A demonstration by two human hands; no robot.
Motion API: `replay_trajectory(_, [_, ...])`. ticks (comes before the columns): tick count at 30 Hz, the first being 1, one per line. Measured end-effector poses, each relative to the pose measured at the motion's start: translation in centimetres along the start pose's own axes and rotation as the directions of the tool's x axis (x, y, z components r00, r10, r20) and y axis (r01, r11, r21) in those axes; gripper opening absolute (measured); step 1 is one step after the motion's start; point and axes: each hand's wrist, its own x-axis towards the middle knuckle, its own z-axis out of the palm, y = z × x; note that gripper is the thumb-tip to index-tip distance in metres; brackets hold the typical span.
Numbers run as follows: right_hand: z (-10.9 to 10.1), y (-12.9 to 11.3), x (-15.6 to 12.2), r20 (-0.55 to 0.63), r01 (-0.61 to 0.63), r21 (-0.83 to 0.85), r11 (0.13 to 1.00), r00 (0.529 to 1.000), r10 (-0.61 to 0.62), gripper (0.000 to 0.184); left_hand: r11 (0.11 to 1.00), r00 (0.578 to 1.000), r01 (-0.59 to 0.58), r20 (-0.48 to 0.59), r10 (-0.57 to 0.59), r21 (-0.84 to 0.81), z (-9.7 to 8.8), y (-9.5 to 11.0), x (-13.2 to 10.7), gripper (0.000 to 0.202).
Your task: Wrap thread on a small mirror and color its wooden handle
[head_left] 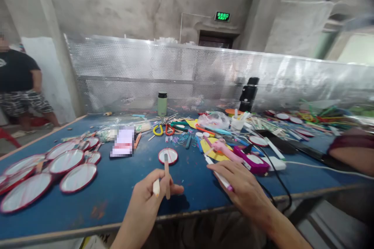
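My left hand (149,190) is closed around a flat wooden stick (167,181), held upright between thumb and fingers. The stick's greyish top end overlaps a small round white disc (173,157) with a red rim; I cannot tell whether the two are joined. A pale pencil-like rod (156,186) also pokes out of this hand. My right hand (242,183) has its fingers on a white marker (223,181) with a purple end, slanting over the table's front part. Close by lie a pink glue gun (226,149) and a purple box-shaped thing (255,163).
Several red-rimmed round discs (77,178) overlap at left, near a phone (123,142). Yellow-handled pliers (157,130), pens and sticks clutter the blue table (117,202). A green cup (162,104) and black bottle (248,95) stand behind. A cable (288,186) runs at right; a person (20,74) stands far left.
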Motion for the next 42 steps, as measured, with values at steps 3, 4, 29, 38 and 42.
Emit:
replay_trajectory(3, [-0.2,0.4,1.1,0.107,0.058,-0.129,0.990,0.993,-0.044,0.025,0.998,1.000,-0.023,0.001,0.023,0.059,0.1,-0.2,0.0,0.035])
replay_trajectory(4, [-0.1,0.3,1.6,0.145,0.072,-0.165,0.984,0.988,-0.048,0.024,0.997,1.000,-0.024,0.014,0.023,0.071,0.0,-0.3,0.0,0.035])
replay_trajectory(29, [4.5,7.7,13.6,0.641,0.127,-0.190,0.973,0.767,0.026,0.041,0.996,1.000,-0.018,0.023,0.016,0.084,0.0,0.0,-0.1,0.043])
replay_trajectory(38, [-0.3,10.1,15.2,0.539,0.087,-0.239,0.967,0.841,0.057,0.018,0.994,1.000,-0.019,0.011,0.018,0.106,0.0,-0.1,-0.2,0.039])
replay_trajectory(42, [1.0,10.1,13.7,0.593,0.131,-0.193,0.972,0.805,0.010,0.020,0.995,1.000,-0.026,0.012,0.025,0.100,0.0,-0.2,-0.2,0.037])
